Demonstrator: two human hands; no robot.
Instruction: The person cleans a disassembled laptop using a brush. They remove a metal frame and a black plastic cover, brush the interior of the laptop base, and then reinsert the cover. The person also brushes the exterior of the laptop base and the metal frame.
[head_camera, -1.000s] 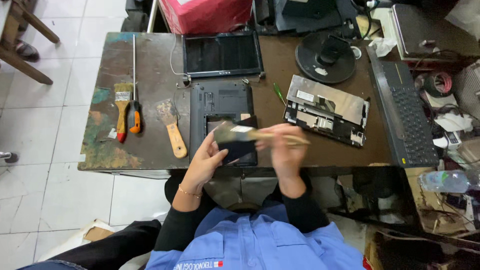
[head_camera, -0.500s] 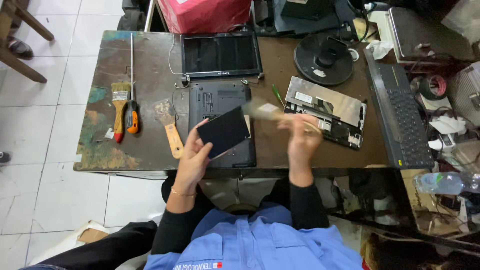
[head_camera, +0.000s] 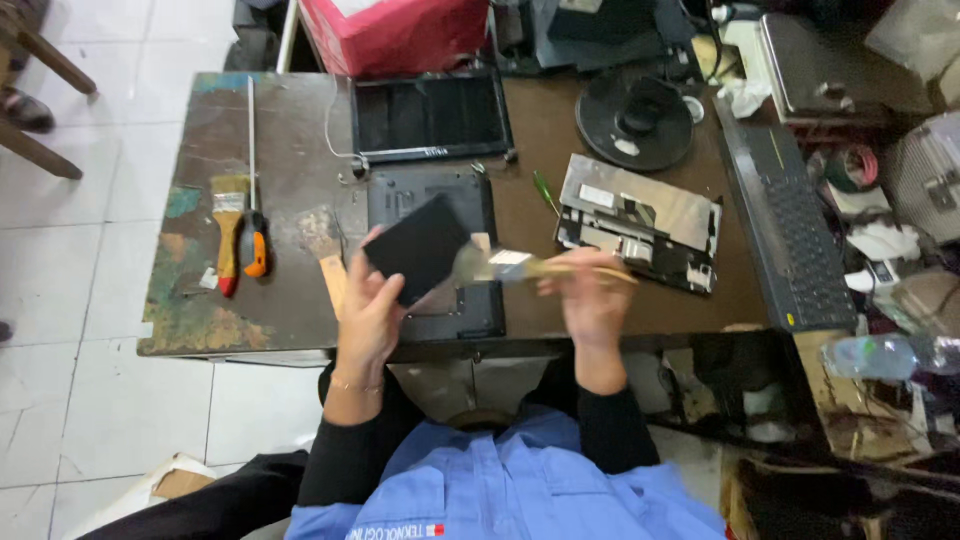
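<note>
Left hand (head_camera: 368, 315): raised above the near edge of the worn brown metal-topped workbench (head_camera: 290, 300); fingers curled round the lower edge of a flat black rectangular panel (head_camera: 418, 248), held tilted, its face toward the camera, over the open dark grey laptop base (head_camera: 440, 250) lying on the bench.

Right hand (head_camera: 592, 300): fingers closed on the pale wooden handle of a small paintbrush (head_camera: 530, 267), held level; the bristles point left and sit just beside the right edge of the black panel. Motion blur; whether the bristles touch cannot be told.

Left part of bench: wooden-handled paintbrush with red tip (head_camera: 229, 232), orange-and-black-handled screwdriver with long shaft (head_camera: 253, 200) just beside it, and a third worn wooden-handled brush (head_camera: 324, 250) near the left hand.

Far part of bench: detached black laptop screen frame (head_camera: 430, 115) with a thin white cable at its left. Right of centre: silver-faced laptop chassis piece (head_camera: 637, 220) bearing small white rectangular labels; a green-handled tool (head_camera: 545, 190) beside it. Far right: round black stand base (head_camera: 634, 122), black keyboard (head_camera: 785, 225) lying lengthwise.

Packages: red bag-like bundle (head_camera: 395, 32) beyond the far edge of the bench; brown cardboard box flap (head_camera: 175, 480) on the tiled floor, near left. Container: clear plastic bottle (head_camera: 885, 355) on its side, near right; contents not discernible.
</note>
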